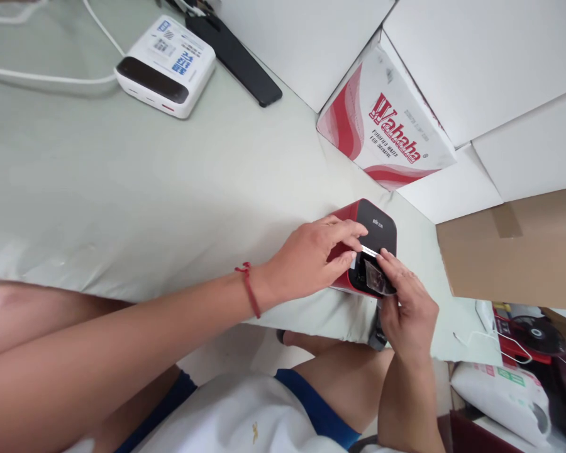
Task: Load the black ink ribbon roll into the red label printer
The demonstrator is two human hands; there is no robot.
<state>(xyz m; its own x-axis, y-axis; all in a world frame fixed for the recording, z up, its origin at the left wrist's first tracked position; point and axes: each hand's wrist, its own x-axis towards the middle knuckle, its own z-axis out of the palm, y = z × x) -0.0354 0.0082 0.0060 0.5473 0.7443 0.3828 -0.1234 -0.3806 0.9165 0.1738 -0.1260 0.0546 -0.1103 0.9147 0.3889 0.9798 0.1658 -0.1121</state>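
A red-sided, box-shaped device (380,220) with a black top sits near the table's front edge. Its near end has a dark recess with a clear, shiny piece (375,275) in it. Across the top lies a thin white strip (369,251). My left hand (318,255), with a red string bracelet (249,289) on the wrist, reaches over the device, thumb and fingers closed about the strip's left end. From the other side my right hand (408,299) grips the device's near corner, its fingertips by the strip's right end. The right thumb is mostly hidden.
A white power bank-like box (167,66) with a cable and a long black object (236,60) lie at the far left. A Wahaha carton (387,119), white boxes and a brown carton (514,248) line the back. Clutter and a white bag (502,399) stand at right.
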